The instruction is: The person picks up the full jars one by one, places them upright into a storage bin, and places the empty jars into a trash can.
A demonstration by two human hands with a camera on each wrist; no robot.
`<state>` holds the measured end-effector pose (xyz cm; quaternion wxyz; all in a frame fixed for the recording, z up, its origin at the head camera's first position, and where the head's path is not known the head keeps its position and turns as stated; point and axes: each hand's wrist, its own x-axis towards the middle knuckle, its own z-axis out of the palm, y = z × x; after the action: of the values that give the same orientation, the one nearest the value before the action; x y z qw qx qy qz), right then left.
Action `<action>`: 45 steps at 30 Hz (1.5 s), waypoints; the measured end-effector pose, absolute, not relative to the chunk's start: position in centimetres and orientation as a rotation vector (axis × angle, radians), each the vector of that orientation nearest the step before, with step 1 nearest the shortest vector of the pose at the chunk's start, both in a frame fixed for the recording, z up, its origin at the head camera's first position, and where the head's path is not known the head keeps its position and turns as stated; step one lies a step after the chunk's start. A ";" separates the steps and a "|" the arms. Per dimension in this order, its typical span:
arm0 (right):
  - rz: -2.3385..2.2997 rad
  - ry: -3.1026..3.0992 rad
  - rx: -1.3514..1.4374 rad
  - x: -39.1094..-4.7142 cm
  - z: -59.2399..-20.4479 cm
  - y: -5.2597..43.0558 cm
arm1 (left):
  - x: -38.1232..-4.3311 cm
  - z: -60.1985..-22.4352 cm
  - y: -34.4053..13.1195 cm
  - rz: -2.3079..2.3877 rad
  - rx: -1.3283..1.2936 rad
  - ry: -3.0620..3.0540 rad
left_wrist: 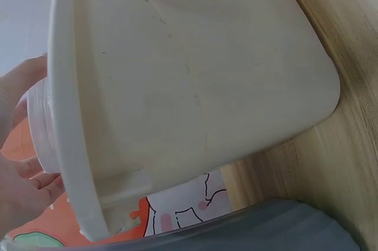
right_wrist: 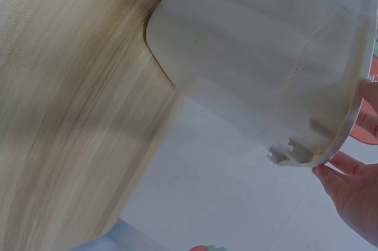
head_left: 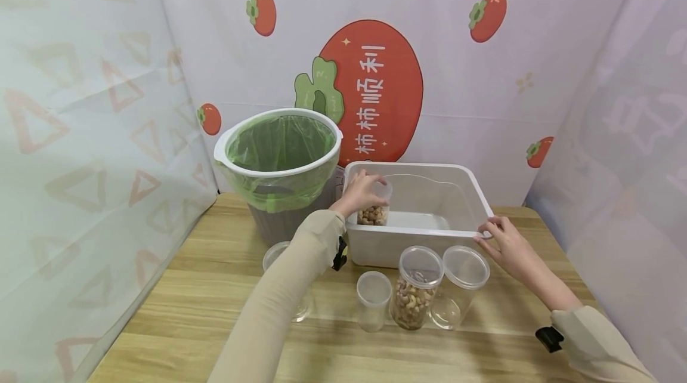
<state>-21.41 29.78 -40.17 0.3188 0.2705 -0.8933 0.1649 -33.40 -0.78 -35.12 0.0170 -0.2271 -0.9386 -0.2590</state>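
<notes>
My left hand [head_left: 362, 193] grips a clear lidded jar of nuts [head_left: 374, 215] by its top, inside the left end of a white plastic bin [head_left: 418, 247]. In the left wrist view, the fingers curl around the jar's lid [left_wrist: 41, 124] just past the bin's rim. My right hand [head_left: 504, 246] pinches the bin's front right corner; the right wrist view shows the thumb and fingers [right_wrist: 348, 165] on that rim. In front of the bin stand a jar of cashews [head_left: 414, 299], a small empty-looking jar [head_left: 374, 302] and a tall clear jar [head_left: 463, 281].
A grey trash can [head_left: 263, 222] with a green liner [head_left: 279, 144] stands left of the bin, close beside it. Another clear jar [head_left: 303, 306] is partly hidden behind the left forearm. Printed fabric hangs behind and on both sides of the wooden table [head_left: 188, 305].
</notes>
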 end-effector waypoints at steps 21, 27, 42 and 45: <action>0.430 -2.387 0.684 -21.3 -40.1 29.5 | -33.2 -35.3 -0.9 -0.694 -0.690 -3.055; 0.435 -2.390 0.680 -21.3 -40.2 29.6 | -32.8 -35.0 -0.6 -0.711 -0.673 -3.059; 0.458 -2.380 0.681 -21.1 -40.0 29.4 | -28.1 -32.1 0.0 -1.104 -0.878 -2.798; 0.464 -2.393 0.677 -21.0 -40.0 29.4 | -26.8 -31.9 0.4 -1.107 -0.939 -2.757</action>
<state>-21.03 29.41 -39.97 0.3014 0.2550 -0.9019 0.1749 -26.79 0.39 -31.88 0.0128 -0.3014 -0.8848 -0.3551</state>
